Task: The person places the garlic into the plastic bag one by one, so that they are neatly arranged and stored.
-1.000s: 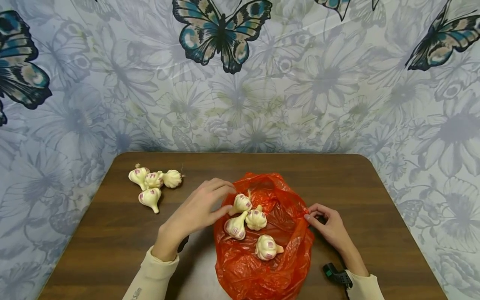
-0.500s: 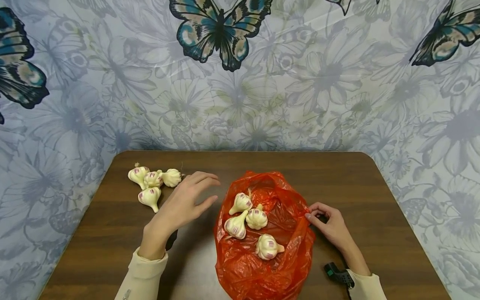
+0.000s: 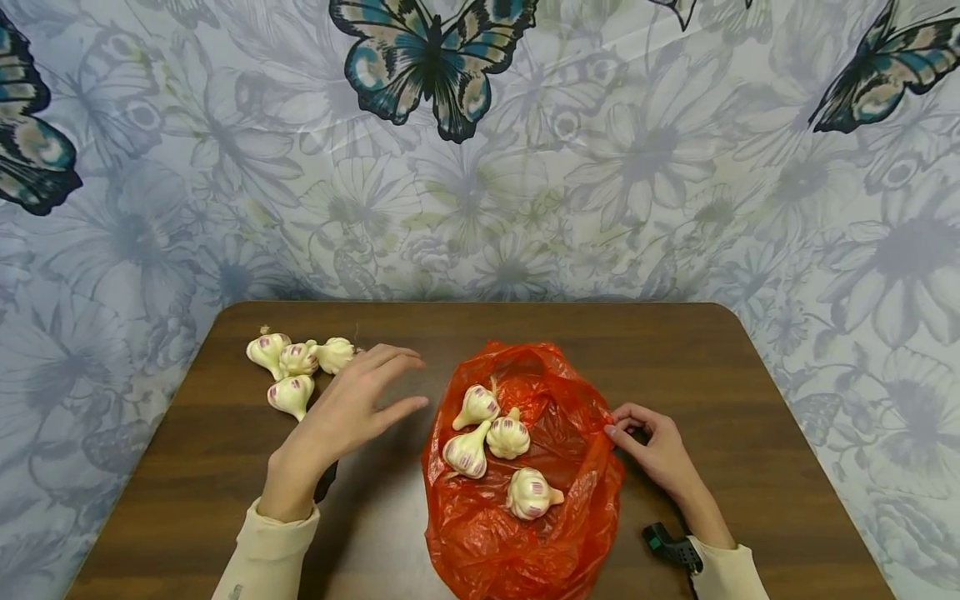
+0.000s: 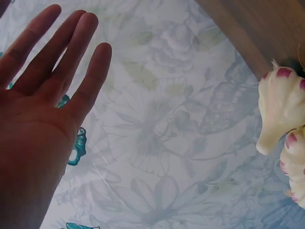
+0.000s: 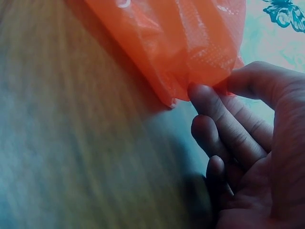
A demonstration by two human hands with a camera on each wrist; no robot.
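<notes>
An orange-red plastic bag (image 3: 517, 546) lies spread on the table with several white, purple-streaked garlic bulbs (image 3: 509, 437) on it. At the bag's right edge, my right hand (image 3: 657, 450) pinches the plastic between thumb and fingers; the right wrist view shows the gathered plastic (image 5: 200, 52) there. My left hand (image 3: 347, 414) hovers left of the bag, fingers extended and holding nothing. Just beyond it, several more garlic bulbs (image 3: 290, 395) sit grouped at the table's far left, one partly hidden by the hand. The left wrist view shows the palm (image 4: 33, 129) bare.
The brown wooden table (image 3: 720, 375) has rounded far corners. Behind it hangs a pale floral cloth (image 3: 517, 217) with butterflies. A black wrist camera (image 3: 670, 546) with a cable is strapped to the right wrist.
My left hand has drawn away from the bulbs on the bag and moved left toward the grouped bulbs. The right hand keeps its pinch on the bag's edge.
</notes>
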